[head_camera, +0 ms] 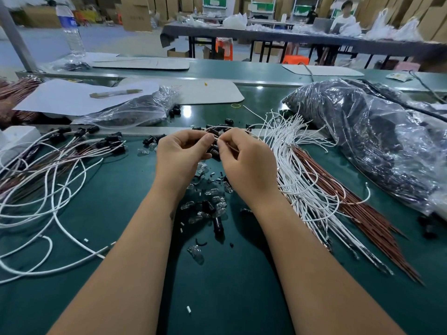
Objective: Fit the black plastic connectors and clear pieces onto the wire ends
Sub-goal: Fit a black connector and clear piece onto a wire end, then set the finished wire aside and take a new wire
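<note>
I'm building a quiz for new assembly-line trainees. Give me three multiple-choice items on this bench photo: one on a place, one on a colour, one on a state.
1. Where does the pen lie?
A. on the white paper sheet
B. inside the plastic bag
C. among the clear pieces

2. What colour is the bench mat?
A. red
B. dark green
C. yellow

3. What is the right hand doing?
A. lying flat on the mat
B. pinching a white wire end
C. holding the water bottle

Answers: 1 A, the pen rests on the white paper sheet at the far left. 2 B, the bare mat between the wires is dark green. 3 B, its fingers pinch the white wire end next to the left hand.
</note>
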### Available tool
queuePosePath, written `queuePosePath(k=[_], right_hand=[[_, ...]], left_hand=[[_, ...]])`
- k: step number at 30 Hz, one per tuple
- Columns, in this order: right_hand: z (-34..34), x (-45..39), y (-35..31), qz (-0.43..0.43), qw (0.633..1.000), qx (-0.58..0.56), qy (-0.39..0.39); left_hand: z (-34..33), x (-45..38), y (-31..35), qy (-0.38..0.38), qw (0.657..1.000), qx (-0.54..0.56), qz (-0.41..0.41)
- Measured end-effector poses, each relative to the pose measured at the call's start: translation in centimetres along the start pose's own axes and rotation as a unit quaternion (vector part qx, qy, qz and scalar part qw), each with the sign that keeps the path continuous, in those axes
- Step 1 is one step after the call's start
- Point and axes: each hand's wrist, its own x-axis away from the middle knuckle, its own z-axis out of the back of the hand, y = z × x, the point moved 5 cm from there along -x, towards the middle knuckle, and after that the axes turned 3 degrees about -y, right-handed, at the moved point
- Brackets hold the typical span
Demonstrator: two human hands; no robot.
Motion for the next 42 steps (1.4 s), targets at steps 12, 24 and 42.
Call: queuePosePath(k=[12, 24, 42], right_hand=[[0.3, 0.0, 0.7, -0.044, 0.998, -0.038, -0.009], [0.4, 0.1, 0.8, -0.037, 0.999, 0.000, 0.012], [0.2, -0.4, 1.7, -0.157, 0.972, -0.173, -0.015]], left_hand=[[0.0, -0.8, -1.2, -0.004, 0.968, 0.230, 0.102], [-0.6, -0.6, -1.3, -0.053, 0.958, 0.254, 0.120], [0.9, -0.7, -1.5, 0.028, 0.970, 0.200, 0.139]])
